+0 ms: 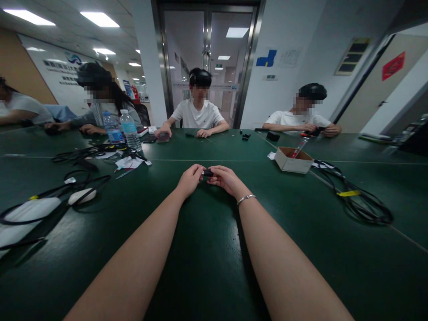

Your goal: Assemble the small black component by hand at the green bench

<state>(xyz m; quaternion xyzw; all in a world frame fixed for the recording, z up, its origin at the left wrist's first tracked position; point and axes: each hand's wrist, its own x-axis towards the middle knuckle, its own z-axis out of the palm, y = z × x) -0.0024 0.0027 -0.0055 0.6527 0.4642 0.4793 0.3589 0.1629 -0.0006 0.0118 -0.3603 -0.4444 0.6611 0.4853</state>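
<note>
Between two bare hands at the centre of the view, over a dark green table [200, 249]: a small black part [209, 173] with a silvery end, too small to identify. Pinched at the silvery end by the thumb and fingertips of the left hand [190, 180], nearly closed. Gripped at the black end by the right hand [228, 179], likewise with fingers bent inward, and with a silver bracelet [246, 199] at the wrist. Touching the table or just above it: impossible to tell.

To the right, an open cardboard box [290, 165] with a slender orange-and-red object [300, 148] leaning inside; beside it, a coiled black cable [380, 216] with a yellow tie [348, 193]. To the left, tangled black cables [72, 156], white paper scraps [128, 162] and two plastic water bottles [129, 128] side by side. Across the table, before glass double doors [227, 49], a seated person in a white T-shirt [199, 115] and black headgear, with both hands on the tabletop.
</note>
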